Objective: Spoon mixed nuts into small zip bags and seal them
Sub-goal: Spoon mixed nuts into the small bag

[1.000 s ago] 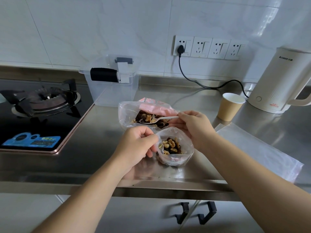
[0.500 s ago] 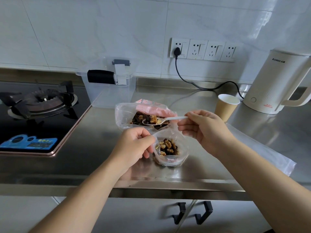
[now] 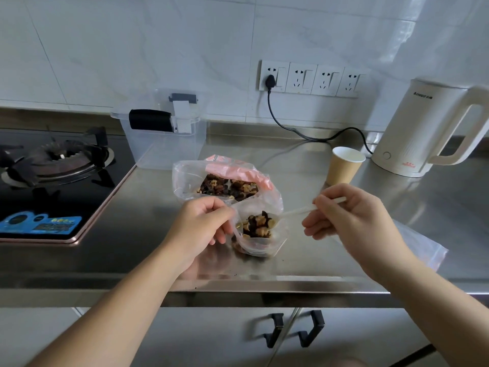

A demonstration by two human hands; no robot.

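Note:
A small clear zip bag (image 3: 258,245) stands open on the steel counter, partly filled with mixed nuts. My left hand (image 3: 201,227) pinches its left rim and holds the mouth open. My right hand (image 3: 352,215) grips the handle of a white plastic spoon (image 3: 299,211), whose bowl carries nuts over the small bag's mouth. Behind it lies a larger clear bag (image 3: 225,181) with a pink strip, open and holding the nut supply.
A paper cup (image 3: 344,165) and a white kettle (image 3: 428,133) stand at the right, with a black cord from the wall sockets (image 3: 309,78). A clear lidded box (image 3: 164,133) sits behind; a gas hob (image 3: 55,165) is left. A flat plastic bag (image 3: 420,247) lies under my right forearm.
The spoon left the large bag and came down and toward me with a load of nuts, now over the small bag's mouth. My left hand kept holding the small bag.

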